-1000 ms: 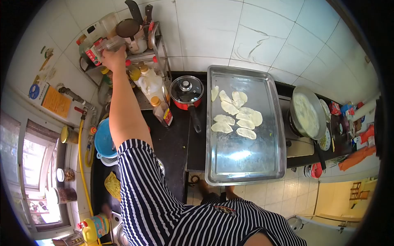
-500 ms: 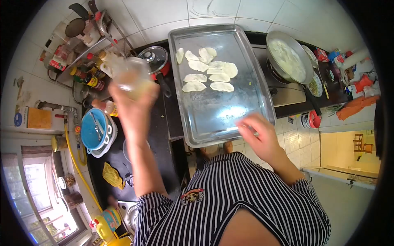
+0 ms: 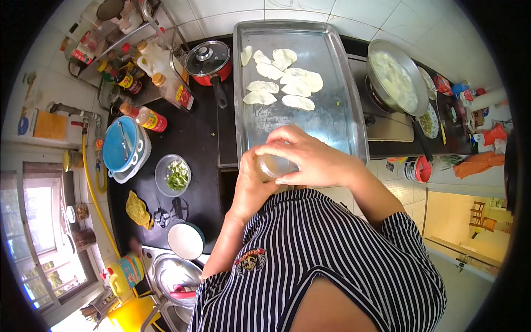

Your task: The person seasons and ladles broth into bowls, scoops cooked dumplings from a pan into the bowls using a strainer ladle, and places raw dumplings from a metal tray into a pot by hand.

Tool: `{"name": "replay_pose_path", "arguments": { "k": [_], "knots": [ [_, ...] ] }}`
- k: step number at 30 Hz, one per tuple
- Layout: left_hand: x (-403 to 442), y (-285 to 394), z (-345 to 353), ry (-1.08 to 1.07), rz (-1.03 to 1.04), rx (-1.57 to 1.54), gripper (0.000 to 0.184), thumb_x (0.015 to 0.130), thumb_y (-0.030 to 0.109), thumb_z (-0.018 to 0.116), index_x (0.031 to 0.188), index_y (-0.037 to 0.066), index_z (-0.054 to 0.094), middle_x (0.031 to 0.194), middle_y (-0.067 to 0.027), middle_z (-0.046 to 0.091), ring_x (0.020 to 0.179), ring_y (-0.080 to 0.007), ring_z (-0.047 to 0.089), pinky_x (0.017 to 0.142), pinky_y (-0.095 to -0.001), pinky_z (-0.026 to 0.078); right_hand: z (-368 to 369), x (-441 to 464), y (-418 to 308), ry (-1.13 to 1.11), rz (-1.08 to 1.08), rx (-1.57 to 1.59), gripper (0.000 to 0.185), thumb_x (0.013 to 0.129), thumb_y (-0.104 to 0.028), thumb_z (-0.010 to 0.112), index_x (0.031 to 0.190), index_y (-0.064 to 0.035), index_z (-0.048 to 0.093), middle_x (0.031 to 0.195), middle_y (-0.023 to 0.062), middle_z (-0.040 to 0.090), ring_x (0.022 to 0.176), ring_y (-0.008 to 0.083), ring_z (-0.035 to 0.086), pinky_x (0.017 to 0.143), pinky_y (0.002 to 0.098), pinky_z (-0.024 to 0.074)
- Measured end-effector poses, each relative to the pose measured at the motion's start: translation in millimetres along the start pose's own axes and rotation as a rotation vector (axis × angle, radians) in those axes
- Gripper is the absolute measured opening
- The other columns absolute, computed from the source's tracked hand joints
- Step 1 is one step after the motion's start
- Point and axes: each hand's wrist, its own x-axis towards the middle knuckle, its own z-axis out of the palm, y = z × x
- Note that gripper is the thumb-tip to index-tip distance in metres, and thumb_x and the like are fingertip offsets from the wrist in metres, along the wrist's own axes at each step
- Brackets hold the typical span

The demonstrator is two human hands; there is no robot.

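A small clear jar (image 3: 270, 166) is held in front of the chest, over the near edge of the metal tray (image 3: 301, 124). My left hand (image 3: 249, 182) is closed around its left side. From the right, my right hand (image 3: 310, 157) grips the jar's top with curled fingers. Several flat dumplings (image 3: 297, 88) lie on the far half of the tray. The jar's contents are too small to make out.
Left of the tray are a lidded red pot (image 3: 208, 61), sauce bottles (image 3: 172, 91), a blue basin (image 3: 120, 145), a bowl of chopped greens (image 3: 173, 175) and a white bowl (image 3: 186, 240). A pan (image 3: 397, 77) of dumplings sits on the stove at right.
My left hand has brought the jar from the shelf rack to the front of my chest. My right hand has come in from the right and taken hold of it too.
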Motion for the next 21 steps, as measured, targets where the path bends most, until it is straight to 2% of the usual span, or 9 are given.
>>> {"name": "replay_pose_path", "arguments": {
  "k": [1, 3, 5, 7, 9, 11, 17, 19, 21],
  "knots": [
    [-1, 0, -2, -0.032, 0.013, 0.012, 0.079, 0.068, 0.011, 0.081, 0.132, 0.004, 0.035, 0.126, -0.0195, 0.050, 0.117, -0.0284, 0.053, 0.097, -0.0382, 0.045, -3, 0, 2, -0.009, -0.001, 0.006, 0.056, 0.072, -0.013, 0.077, 0.124, -0.0086, 0.056, 0.119, 0.0120, 0.050, 0.116, 0.0286, 0.048, 0.098, 0.0362, 0.0430],
    [-1, 10, -8, -0.061, -0.169, -0.149, 0.076, 0.069, 0.008, 0.079, 0.132, 0.005, 0.036, 0.123, -0.0167, 0.050, 0.117, -0.0251, 0.051, 0.099, -0.0368, 0.042, -11, 2, 8, -0.059, -0.130, 0.068, 0.057, 0.070, -0.005, 0.075, 0.123, -0.0103, 0.056, 0.124, 0.0097, 0.048, 0.122, 0.0273, 0.045, 0.103, 0.0368, 0.0398],
    [-2, -1, -11, -0.002, -0.128, -0.081, 0.075, 0.069, 0.006, 0.079, 0.131, 0.005, 0.036, 0.123, -0.0144, 0.050, 0.117, -0.0233, 0.050, 0.100, -0.0348, 0.042, -16, 5, 18, -0.076, -0.166, 0.104, 0.057, 0.070, -0.002, 0.073, 0.123, -0.0113, 0.056, 0.126, 0.0091, 0.047, 0.124, 0.0270, 0.043, 0.104, 0.0373, 0.0387],
    [-5, -3, -16, 0.037, -0.117, -0.104, 0.074, 0.070, 0.004, 0.078, 0.130, 0.005, 0.035, 0.122, -0.0121, 0.050, 0.117, -0.0216, 0.050, 0.101, -0.0335, 0.040, -17, 10, 25, 0.068, -0.068, -0.017, 0.057, 0.071, -0.004, 0.073, 0.124, -0.0117, 0.055, 0.126, 0.0091, 0.047, 0.124, 0.0274, 0.043, 0.105, 0.0375, 0.0386],
    [-9, -4, -22, 0.107, -0.068, -0.242, 0.075, 0.070, 0.001, 0.078, 0.131, 0.004, 0.034, 0.124, -0.0109, 0.050, 0.117, -0.0199, 0.050, 0.103, -0.0332, 0.039, -4, 14, 54, 0.077, 0.016, -0.101, 0.059, 0.073, -0.008, 0.074, 0.128, -0.0114, 0.054, 0.126, 0.0105, 0.048, 0.123, 0.0281, 0.045, 0.105, 0.0369, 0.0386],
    [-13, -8, -25, 0.138, -0.083, -0.273, 0.076, 0.070, 0.000, 0.078, 0.131, 0.004, 0.032, 0.126, -0.0105, 0.050, 0.119, -0.0193, 0.049, 0.105, -0.0343, 0.038, 17, 15, 92, 0.070, 0.268, -0.238, 0.059, 0.073, -0.012, 0.075, 0.128, -0.0109, 0.054, 0.123, 0.0111, 0.050, 0.118, 0.0294, 0.047, 0.100, 0.0377, 0.0423],
    [-23, -12, -36, 0.276, -0.044, -0.320, 0.078, 0.071, 0.003, 0.079, 0.133, 0.004, 0.031, 0.131, -0.0112, 0.049, 0.121, -0.0205, 0.049, 0.106, -0.0355, 0.038, 50, 19, 151, 0.036, 0.274, -0.444, 0.067, 0.073, -0.022, 0.079, 0.134, -0.0119, 0.052, 0.122, 0.0106, 0.051, 0.116, 0.0297, 0.048, 0.096, 0.0387, 0.0451],
    [-28, -13, -39, 0.339, -0.132, -0.313, 0.080, 0.071, 0.004, 0.079, 0.134, 0.004, 0.031, 0.133, -0.0120, 0.048, 0.121, -0.0206, 0.049, 0.106, -0.0354, 0.037, 47, 23, 150, 0.030, 0.288, -0.458, 0.066, 0.074, -0.023, 0.078, 0.134, -0.0118, 0.051, 0.123, 0.0108, 0.051, 0.116, 0.0296, 0.048, 0.096, 0.0383, 0.0453],
    [-31, -17, -41, 0.387, -0.109, -0.312, 0.073, 0.072, 0.003, 0.078, 0.131, 0.003, 0.034, 0.133, -0.0126, 0.048, 0.121, -0.0209, 0.049, 0.105, -0.0346, 0.038, 44, 35, 145, 0.020, 0.285, -0.471, 0.065, 0.076, -0.025, 0.076, 0.134, -0.0116, 0.051, 0.123, 0.0110, 0.051, 0.117, 0.0295, 0.049, 0.096, 0.0380, 0.0455]
  ]
}}
